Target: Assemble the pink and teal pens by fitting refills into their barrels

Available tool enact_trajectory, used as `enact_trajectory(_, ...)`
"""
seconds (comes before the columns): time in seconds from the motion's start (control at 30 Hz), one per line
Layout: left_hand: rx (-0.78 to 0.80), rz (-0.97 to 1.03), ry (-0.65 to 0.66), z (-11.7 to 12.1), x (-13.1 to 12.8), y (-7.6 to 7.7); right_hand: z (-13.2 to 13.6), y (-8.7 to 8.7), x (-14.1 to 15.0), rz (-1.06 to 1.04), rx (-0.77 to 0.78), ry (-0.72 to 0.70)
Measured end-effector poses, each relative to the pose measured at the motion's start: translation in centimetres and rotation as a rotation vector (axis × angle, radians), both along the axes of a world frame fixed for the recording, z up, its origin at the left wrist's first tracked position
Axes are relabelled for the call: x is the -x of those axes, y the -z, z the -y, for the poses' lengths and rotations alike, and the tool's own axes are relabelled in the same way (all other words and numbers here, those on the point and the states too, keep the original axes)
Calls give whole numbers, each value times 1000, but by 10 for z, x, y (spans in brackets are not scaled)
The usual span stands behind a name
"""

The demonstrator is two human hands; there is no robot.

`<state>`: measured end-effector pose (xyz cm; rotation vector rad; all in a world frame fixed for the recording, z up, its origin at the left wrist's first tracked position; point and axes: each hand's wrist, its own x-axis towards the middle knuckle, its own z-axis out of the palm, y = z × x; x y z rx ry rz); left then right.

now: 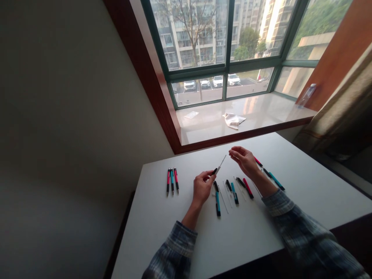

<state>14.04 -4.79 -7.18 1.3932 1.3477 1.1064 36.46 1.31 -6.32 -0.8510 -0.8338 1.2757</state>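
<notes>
My left hand point(202, 186) is closed around a pen refill point(219, 166), a thin pale rod slanting up to the right, with a small black pen part point(214, 171) at the fingertips. Just right of the refill's tip, my right hand point(243, 159) has thumb and fingers pinched together; whatever they hold is too small to make out. Below the hands lie taken-apart pens: a blue barrel point(217, 204), a second blue barrel point(235, 194), a red barrel point(248, 188), several black grips point(228, 185) and thin refills point(223, 198). My right forearm partly covers further parts.
Three whole pens point(172, 180), two red and one blue, stand in a row at the table's left. Beyond my right wrist lie more pen parts point(276, 180). Behind the white table point(162, 240), a window sill holds a crumpled cloth or tissue point(233, 120) and a clear bottle point(307, 95).
</notes>
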Motion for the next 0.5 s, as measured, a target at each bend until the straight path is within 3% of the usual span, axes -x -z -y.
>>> enact_trajectory(0.5,-5,-14,1,-1,0,0,2,-3,7,61,25,-50)
